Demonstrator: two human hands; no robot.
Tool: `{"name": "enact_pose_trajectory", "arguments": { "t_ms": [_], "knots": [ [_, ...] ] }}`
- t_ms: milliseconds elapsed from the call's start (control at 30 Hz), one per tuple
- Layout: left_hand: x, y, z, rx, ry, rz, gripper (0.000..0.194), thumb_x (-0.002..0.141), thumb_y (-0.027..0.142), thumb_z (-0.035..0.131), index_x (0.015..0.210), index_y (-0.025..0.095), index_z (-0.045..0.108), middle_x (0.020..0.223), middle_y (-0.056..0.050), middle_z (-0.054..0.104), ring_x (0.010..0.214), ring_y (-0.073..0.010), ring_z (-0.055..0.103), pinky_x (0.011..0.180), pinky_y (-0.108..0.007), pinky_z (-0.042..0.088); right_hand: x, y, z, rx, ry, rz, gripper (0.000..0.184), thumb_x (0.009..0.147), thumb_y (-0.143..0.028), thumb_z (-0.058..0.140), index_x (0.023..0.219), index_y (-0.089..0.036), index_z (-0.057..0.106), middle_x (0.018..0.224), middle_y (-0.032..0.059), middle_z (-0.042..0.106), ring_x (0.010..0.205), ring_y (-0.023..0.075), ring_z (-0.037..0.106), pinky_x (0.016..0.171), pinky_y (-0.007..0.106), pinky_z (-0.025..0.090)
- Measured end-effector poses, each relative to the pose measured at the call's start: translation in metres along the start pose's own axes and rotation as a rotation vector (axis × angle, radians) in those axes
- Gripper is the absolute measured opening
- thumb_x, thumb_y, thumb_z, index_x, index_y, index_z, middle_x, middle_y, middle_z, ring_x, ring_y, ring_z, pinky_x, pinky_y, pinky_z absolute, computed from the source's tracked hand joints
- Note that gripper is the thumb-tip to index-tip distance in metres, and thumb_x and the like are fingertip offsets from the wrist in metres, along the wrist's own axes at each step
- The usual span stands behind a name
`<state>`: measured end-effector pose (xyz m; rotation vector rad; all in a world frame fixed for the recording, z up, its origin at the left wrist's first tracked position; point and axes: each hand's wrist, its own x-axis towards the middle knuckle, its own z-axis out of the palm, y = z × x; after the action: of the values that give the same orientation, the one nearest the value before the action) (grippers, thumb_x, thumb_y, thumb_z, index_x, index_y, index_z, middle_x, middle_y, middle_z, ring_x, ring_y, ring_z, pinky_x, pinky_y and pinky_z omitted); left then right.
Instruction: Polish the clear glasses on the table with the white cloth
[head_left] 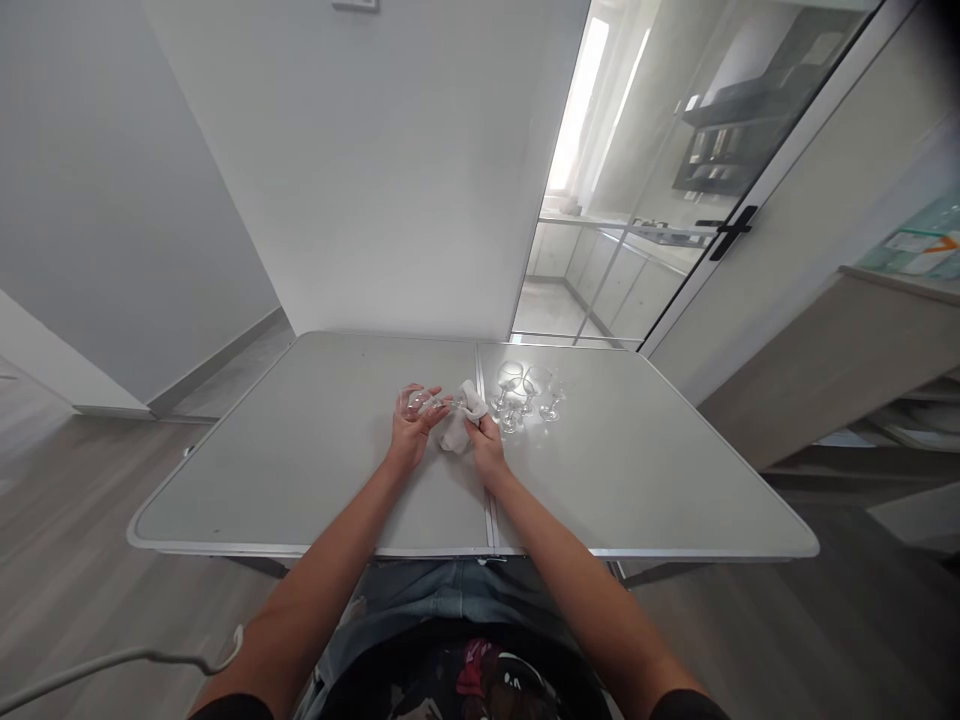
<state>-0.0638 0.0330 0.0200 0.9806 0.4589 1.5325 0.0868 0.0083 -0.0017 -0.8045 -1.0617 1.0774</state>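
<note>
My left hand [409, 432] is closed around the bowl of a clear stemmed wine glass [417, 402], which lies on its side above the table with its foot toward the right. A white cloth [456, 434] is gripped in my right hand [487, 442] and wraps the foot end of that glass. Part of the cloth hangs down between my two hands. Just right of my right hand, several clear stemmed glasses [535, 380] stand upright in a group on the table.
The light grey folding table [315, 440] has a metal seam down its middle and a raised rim. Behind it rises a white wall [375, 180]. A glass door [600, 200] with a black handle [733, 233] is at back right. Wooden shelves [847, 350] stand at the right.
</note>
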Motion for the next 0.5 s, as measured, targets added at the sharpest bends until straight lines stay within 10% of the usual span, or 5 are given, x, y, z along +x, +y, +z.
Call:
{"name": "enact_pose_trajectory", "arguments": {
  "t_ms": [500],
  "knots": [
    [0.0014, -0.0015, -0.0047, -0.001, 0.048, 0.047, 0.055, 0.075, 0.034, 0.084, 0.117, 0.030, 0.048, 0.130, -0.007, 0.061, 0.109, -0.0261, 0.071, 0.101, -0.044, 0.052, -0.0008, 0.0077, -0.0015, -0.015, -0.051, 0.044, 0.025, 0.083, -0.036, 0.068, 0.103, -0.021, 0.072, 0.094, 0.0044, 0.070, 0.082, 0.0185, 0.058, 0.077, 0.032, 0.046]
  ]
}}
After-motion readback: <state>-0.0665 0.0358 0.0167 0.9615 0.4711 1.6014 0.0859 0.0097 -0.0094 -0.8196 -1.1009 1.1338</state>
